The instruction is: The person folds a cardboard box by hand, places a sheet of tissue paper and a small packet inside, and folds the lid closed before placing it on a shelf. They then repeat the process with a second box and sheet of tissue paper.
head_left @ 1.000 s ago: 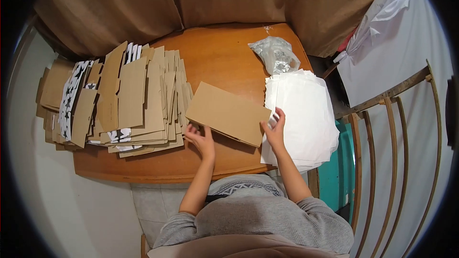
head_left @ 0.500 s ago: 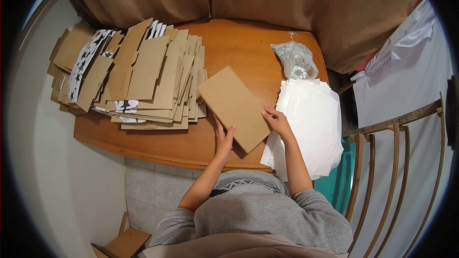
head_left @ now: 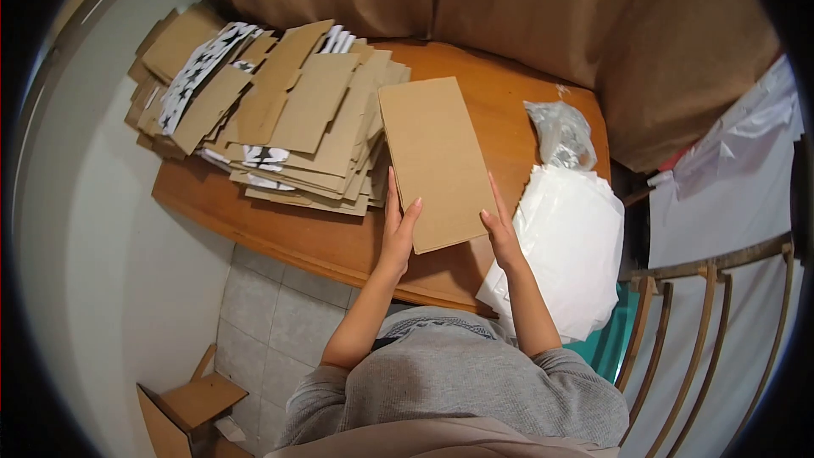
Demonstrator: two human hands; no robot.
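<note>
A flat brown cardboard piece [head_left: 437, 161], made of more than one layer along its left edge, is held between my two hands above the wooden table. My left hand [head_left: 398, 229] grips its lower left edge, thumb on the top face. On the opposite side, my right hand [head_left: 500, 229] closes on the lower right edge, also with the thumb near the top face. Left of it lies a big pile of folded cardboard pieces [head_left: 314, 110], some with a black star pattern on white. To the right is a stack of white sheets [head_left: 564, 246].
A clear plastic bag [head_left: 561, 134] with something silvery in it sits behind the white sheets. Brown curtains [head_left: 509, 8] hang beyond the table [head_left: 271, 212]. On the floor at lower left stands an open cardboard box [head_left: 199, 403]. Wooden slats [head_left: 691, 339] rise at the right.
The cardboard piece has been raised and turned more upright in view. My right hand has moved from its right corner to a grip on the lower right edge. The camera view has tilted.
</note>
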